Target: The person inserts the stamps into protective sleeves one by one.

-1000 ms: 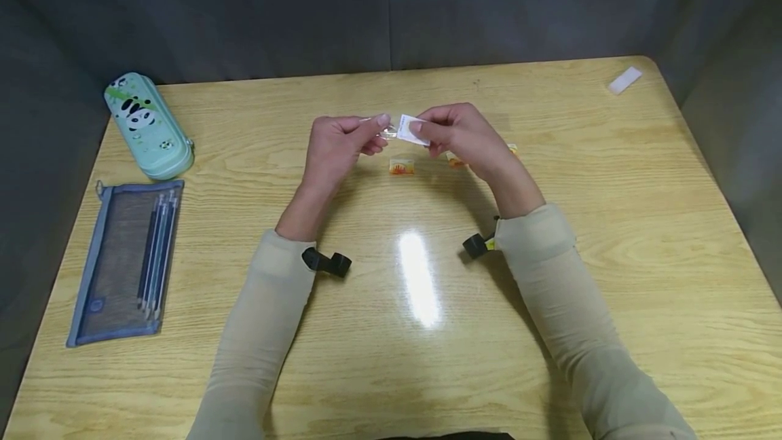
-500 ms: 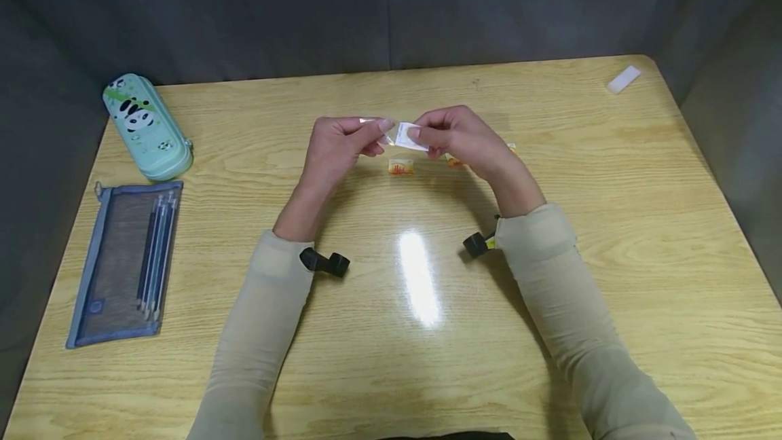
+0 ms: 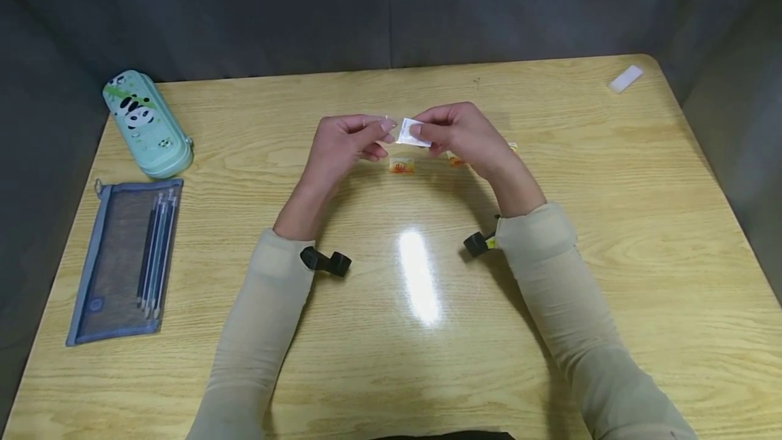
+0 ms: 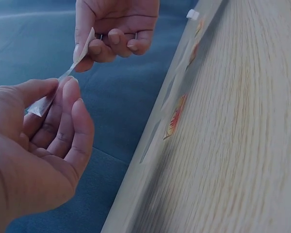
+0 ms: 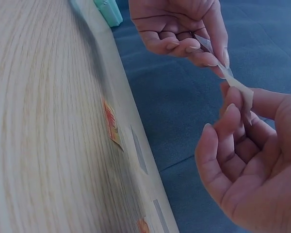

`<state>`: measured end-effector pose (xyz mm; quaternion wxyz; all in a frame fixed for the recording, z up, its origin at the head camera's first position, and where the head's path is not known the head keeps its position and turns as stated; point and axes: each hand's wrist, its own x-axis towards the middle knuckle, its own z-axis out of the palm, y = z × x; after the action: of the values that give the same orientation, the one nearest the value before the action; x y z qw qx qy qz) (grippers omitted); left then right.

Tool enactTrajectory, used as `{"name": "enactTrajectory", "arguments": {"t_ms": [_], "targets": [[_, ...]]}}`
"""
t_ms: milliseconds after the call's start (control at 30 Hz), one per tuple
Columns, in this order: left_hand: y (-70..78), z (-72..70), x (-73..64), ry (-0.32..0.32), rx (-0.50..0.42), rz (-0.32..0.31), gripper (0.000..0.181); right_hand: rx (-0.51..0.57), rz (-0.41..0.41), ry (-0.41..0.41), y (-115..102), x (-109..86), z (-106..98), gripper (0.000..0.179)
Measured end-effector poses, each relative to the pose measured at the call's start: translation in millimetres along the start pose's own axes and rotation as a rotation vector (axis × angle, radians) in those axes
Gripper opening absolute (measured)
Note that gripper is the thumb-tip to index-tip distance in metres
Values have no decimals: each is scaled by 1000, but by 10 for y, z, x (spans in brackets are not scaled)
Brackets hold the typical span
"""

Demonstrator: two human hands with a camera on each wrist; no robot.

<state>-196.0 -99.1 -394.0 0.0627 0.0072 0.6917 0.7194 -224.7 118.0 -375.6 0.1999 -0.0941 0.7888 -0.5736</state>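
Note:
Above the back middle of the table, both hands are close together in the head view. My left hand point(image 3: 342, 148) pinches a piece of clear film point(image 5: 203, 43) between thumb and index finger. My right hand point(image 3: 461, 134) pinches a small white paper piece point(image 3: 412, 132) with faint print on it. In both wrist views the film and the paper meet end to end between the fingertips; whether they are joined is hard to tell. Below the hands, a small orange-and-yellow printed piece point(image 3: 401, 166) lies on the table. More orange pieces point(image 3: 455, 159) lie partly hidden behind my right hand.
A mint panda pencil case point(image 3: 148, 125) lies at the back left. In front of it is a blue mesh zip pouch point(image 3: 119, 263) holding several pens. A small white block point(image 3: 626, 79) sits near the far right corner. A dark curtain point(image 3: 391, 12) hangs behind the table point(image 3: 660, 243).
The white paper has tilted slightly and shifted a little right, and the film at my left fingertips has changed its angle. Both arms stay nearly in place.

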Motion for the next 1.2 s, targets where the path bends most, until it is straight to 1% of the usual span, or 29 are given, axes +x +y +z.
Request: {"name": "enactTrajectory", "arguments": {"t_ms": [167, 267, 400, 500, 600, 667, 833, 933, 1033, 1133, 1200], "targets": [[6, 15, 2, 20, -1, -6, 24, -40, 1, 6, -13, -12, -3, 26], [9, 25, 4, 36, -10, -5, 23, -36, -3, 0, -13, -7, -1, 25], [15, 44, 0, 53, 13, -1, 22, -31, 5, -5, 4, -5, -1, 25], [19, 56, 6, 65, 32, 0, 21, -40, -4, -11, 13, -6, -1, 25], [29, 62, 6, 72, 30, 1, 21, -43, -20, -25, 9, -7, 0, 25], [31, 65, 2, 66, 24, 1, 21, -43, -26, -34, 1, -10, 2, 24], [21, 60, -4, 18, 15, -20, 26, -31, -41, -36, 17, -1, 2, 24], [8, 53, -4, 0, 1, -39, 25, 0, -53, -9, 32, 17, 7, 26], [3, 45, -4, -5, -11, -45, 23, 29, -59, 38, 28, 32, 5, 29], [-2, 43, -5, 0, -32, -44, 21, 65, -58, 80, 12, 32, 5, 29], [1, 44, -6, 15, -48, -38, 21, 98, -56, 100, 5, 30, 2, 28]]}}
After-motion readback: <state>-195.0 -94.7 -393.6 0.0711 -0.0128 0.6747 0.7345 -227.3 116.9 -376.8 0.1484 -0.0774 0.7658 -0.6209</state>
